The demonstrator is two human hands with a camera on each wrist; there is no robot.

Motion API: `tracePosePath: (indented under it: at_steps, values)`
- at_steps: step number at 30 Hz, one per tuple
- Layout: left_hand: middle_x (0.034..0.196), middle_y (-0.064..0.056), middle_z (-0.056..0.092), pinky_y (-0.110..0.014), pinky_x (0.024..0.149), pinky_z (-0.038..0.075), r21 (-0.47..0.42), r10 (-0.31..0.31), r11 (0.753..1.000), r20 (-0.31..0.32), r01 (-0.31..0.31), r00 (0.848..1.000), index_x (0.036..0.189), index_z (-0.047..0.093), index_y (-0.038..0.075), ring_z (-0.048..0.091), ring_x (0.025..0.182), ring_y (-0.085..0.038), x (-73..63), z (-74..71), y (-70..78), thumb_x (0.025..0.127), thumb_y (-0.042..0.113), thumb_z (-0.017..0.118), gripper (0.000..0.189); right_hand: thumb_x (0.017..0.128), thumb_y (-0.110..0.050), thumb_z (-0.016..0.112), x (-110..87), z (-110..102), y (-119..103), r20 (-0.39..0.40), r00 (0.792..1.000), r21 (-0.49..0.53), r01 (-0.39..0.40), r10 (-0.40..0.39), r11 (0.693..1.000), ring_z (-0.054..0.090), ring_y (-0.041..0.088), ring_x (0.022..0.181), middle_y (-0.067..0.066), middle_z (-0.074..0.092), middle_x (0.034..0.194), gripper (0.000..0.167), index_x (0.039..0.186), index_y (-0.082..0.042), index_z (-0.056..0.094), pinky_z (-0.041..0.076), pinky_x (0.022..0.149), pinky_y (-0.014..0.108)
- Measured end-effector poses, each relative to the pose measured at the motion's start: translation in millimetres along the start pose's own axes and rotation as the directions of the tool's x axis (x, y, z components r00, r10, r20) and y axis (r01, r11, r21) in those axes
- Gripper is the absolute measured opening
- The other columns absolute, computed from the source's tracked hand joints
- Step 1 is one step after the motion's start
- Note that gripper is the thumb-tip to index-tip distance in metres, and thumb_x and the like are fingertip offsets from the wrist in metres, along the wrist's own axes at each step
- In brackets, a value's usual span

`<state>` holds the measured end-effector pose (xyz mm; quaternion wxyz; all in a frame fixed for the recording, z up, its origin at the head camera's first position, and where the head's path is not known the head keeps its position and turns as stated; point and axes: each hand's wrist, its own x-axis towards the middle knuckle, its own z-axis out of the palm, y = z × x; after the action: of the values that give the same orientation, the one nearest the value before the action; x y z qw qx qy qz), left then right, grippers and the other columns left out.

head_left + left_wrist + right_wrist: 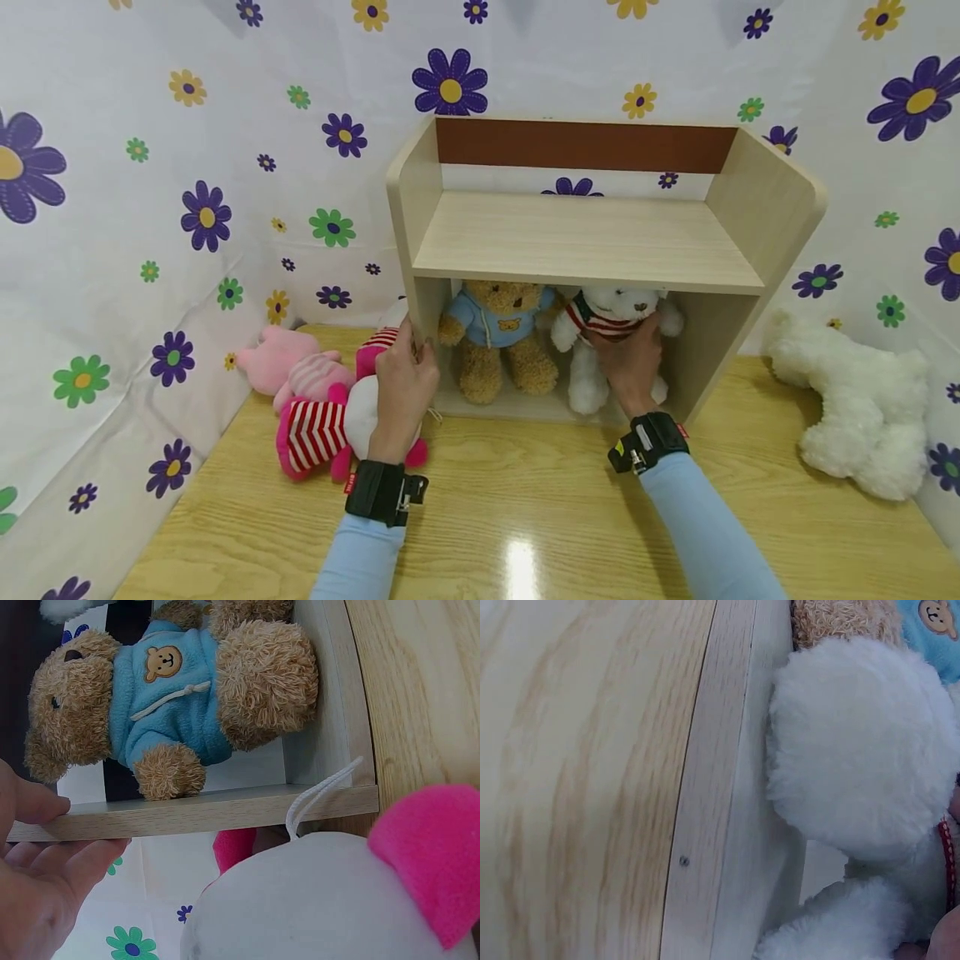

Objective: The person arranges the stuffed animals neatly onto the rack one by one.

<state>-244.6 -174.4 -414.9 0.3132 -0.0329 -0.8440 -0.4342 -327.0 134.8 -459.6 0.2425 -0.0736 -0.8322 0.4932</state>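
A small wooden shelf stands on the table. My left hand grips the front edge of its left side panel, thumb on the inner face and fingers on the outer. In the lower compartment sit two plush bears side by side. The brown teddy bear wears a light blue hoodie. The white teddy bear, in a striped sweater, is on the right, and my right hand holds it round the belly. Its leg fills much of the right wrist view, where most of that hand is out of frame.
Left of the shelf, a pink plush pig and a white-and-magenta plush toy with red stripes lie on the wooden table. A fluffy white plush lies to the right. Flower-print cloth hangs behind.
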Motion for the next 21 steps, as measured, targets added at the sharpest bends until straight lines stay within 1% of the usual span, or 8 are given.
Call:
tracePosePath:
  at_steps: [4,11,16,21]
  values:
    - [0.119,-0.028,0.072,-0.054,0.08,0.061,0.0,0.001,1.0,-0.003,-0.001,1.0,0.146,0.053,0.006,0.074,0.099,-0.041,-0.4,0.1,1.2,0.097,0.003,0.058,0.05,0.078,-0.046,0.087,1.4,7,1,0.009,1.0,0.009,-0.02,0.02,1.0,0.05,0.048,0.136,0.029,0.047,0.147,0.105,0.155,-0.013,0.023,0.044,0.107,0.062]
    - [0.12,-0.028,0.072,-0.053,0.078,0.061,-0.01,0.004,1.0,0.003,-0.004,1.0,0.147,0.052,0.007,0.075,0.098,-0.04,-1.3,2.7,3.1,0.098,0.002,0.058,0.05,0.077,-0.044,0.088,0.1,19,2,-0.008,1.0,0.03,0.013,-0.013,0.999,0.055,0.048,0.13,0.029,0.052,0.143,0.104,0.153,-0.013,0.026,0.048,0.102,0.062]
    - [0.118,-0.027,0.072,-0.053,0.078,0.061,0.004,0.006,1.0,-0.011,-0.006,1.0,0.146,0.053,0.006,0.075,0.096,-0.039,-2.4,3.3,0.9,0.097,0.002,0.059,0.05,0.078,-0.041,0.088,-2.8,27,-1,0.004,1.0,0.048,0.006,-0.006,0.999,0.053,0.048,0.133,0.029,0.05,0.145,0.101,0.152,-0.01,0.026,0.046,0.105,0.062]
    - [0.119,-0.026,0.072,-0.052,0.079,0.062,0.004,0.002,1.0,-0.019,-0.002,1.0,0.146,0.054,0.007,0.075,0.097,-0.039,-1.3,1.6,-1.2,0.096,0.002,0.06,0.05,0.079,-0.039,0.088,-5.3,31,-9,0.045,0.999,0.024,-0.018,0.017,1.0,0.049,0.05,0.135,0.031,0.045,0.148,0.104,0.154,-0.007,0.023,0.044,0.108,0.063]
